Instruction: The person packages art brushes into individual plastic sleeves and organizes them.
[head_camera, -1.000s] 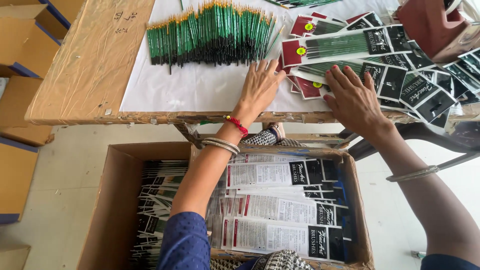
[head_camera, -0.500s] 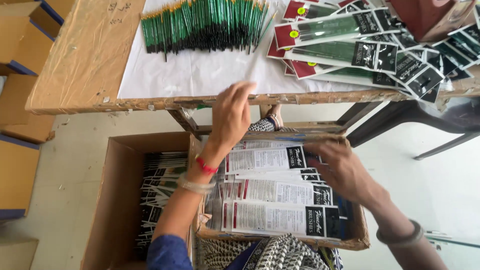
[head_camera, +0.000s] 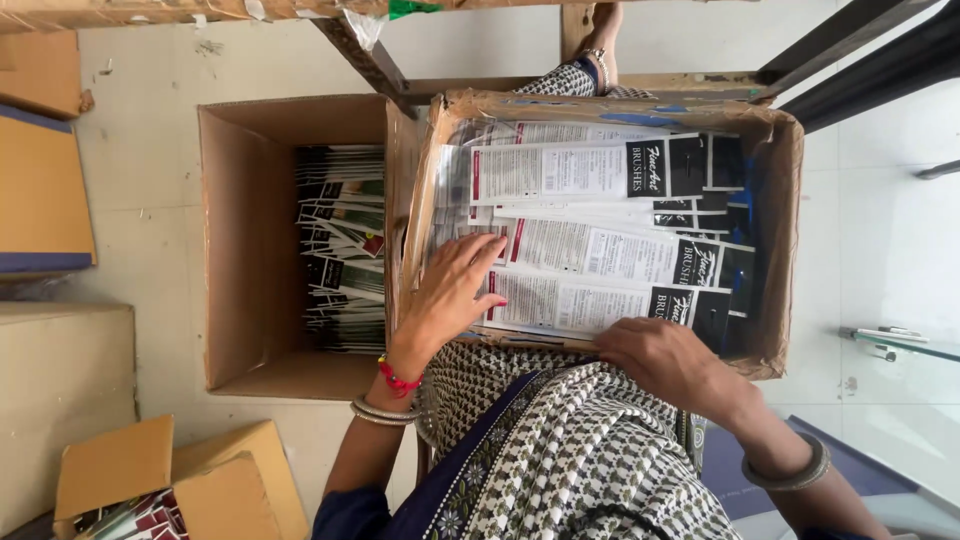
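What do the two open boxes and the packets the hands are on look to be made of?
Boxes: brown corrugated cardboard, matt, with torn, frayed rims. Packets: seemingly clear glossy plastic sleeves over printed card, judging by their sheen. The left hand rests flat on them; the right hand is at their near edge.

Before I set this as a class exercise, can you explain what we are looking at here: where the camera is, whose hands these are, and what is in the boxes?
The camera sits on a person's head and looks straight down, so you see their own two hands and their patterned clothing. There is no machine.

On their lap rests an open cardboard box filled with flat clear packets that have white and black printed cards. The left hand lies spread on those packets near the box's left wall. The right hand rests at the near edge of the box; neither hand has clearly lifted anything.

Beside it, on the pale floor, stands a second open box holding a stack of similar packets. More cardboard boxes lie at the left.
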